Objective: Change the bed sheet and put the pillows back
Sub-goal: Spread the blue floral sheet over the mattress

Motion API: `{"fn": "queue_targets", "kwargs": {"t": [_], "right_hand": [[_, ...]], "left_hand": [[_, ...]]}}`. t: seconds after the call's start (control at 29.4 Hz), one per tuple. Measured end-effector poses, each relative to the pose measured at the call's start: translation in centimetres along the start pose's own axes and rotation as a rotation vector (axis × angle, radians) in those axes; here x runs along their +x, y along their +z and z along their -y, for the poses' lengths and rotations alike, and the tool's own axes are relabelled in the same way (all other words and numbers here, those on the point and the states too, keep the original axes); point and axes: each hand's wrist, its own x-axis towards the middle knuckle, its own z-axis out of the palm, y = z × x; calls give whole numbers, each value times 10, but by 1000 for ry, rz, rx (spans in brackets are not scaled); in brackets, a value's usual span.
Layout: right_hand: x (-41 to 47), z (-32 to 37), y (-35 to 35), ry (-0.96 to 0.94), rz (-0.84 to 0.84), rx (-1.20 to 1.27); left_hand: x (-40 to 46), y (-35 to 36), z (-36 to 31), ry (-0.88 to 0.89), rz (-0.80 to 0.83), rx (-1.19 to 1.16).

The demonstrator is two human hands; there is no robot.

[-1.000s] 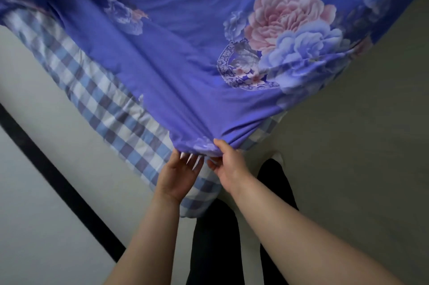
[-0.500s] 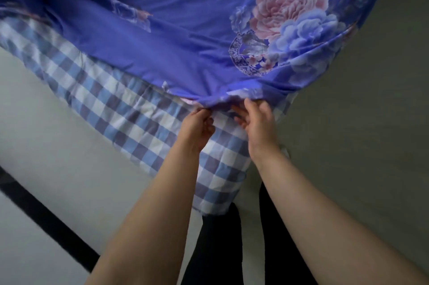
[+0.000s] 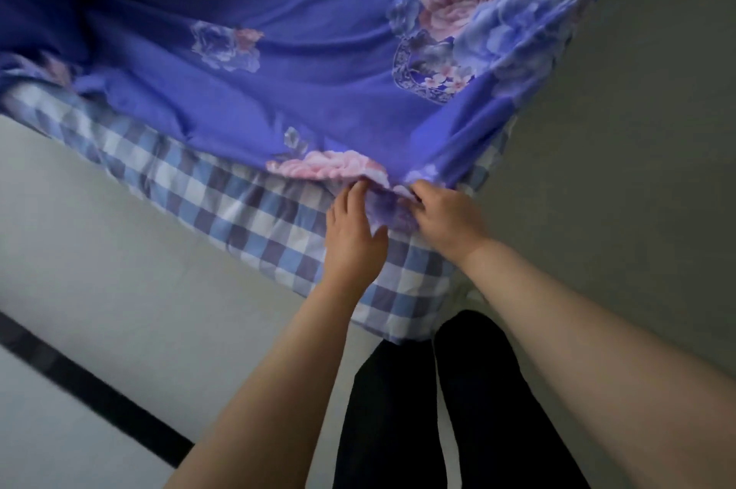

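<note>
A blue sheet with large pink and blue flowers (image 3: pixel 318 90) lies spread over the bed and fills the upper half of the view. Under it a blue-and-white checked sheet (image 3: pixel 239 209) covers the mattress side and corner. At the bed's near corner my left hand (image 3: pixel 352 237) and my right hand (image 3: pixel 446 221) both hold the bunched corner of the floral sheet, with fingers curled into the fabric. The corner is gathered between them, lying against the checked cloth. No pillows are in view.
Pale floor (image 3: pixel 99 269) runs along the left of the bed, crossed by a dark stripe (image 3: pixel 91 393). Grey floor (image 3: pixel 637 169) lies to the right. My dark-trousered legs (image 3: pixel 418 409) stand right at the bed corner.
Both hands have lifted the floral sheet's corner up the mattress corner, so more checked cloth shows below. Now the corner is bunched between the hands.
</note>
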Motion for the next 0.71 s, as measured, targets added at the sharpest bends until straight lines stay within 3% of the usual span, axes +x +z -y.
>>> {"fn": "queue_targets", "kwargs": {"t": [0.07,0.17,0.24,0.34,0.41,0.51,0.54,0.61,0.68,0.71], "right_hand": [[-22,-8,0,24,21,-32],[-40,-23,-7,126,48,120],[-43,-32,-10,168,125,179],[-51,-42,-5,168,263,-56],[-64,-47,-4,214,71,-100],[-87,-42,1,257,-402,161],[-93,-35,4,217,-437,230],[-99,-19,18,100,-239,338],[-94,-7,34,78,36,430],[-87,-4,40,91,96,454]], "left_hand": [[2,9,0,68,22,250],[19,15,-1,179,-90,419],[28,12,3,254,-72,499],[27,3,7,291,40,545],[22,-5,8,325,-11,524],[18,-16,-2,315,-115,476],[18,-18,-5,299,-145,459],[22,-22,-13,243,-186,429],[26,-23,-19,183,-207,423],[29,-23,-20,156,-210,419]]}}
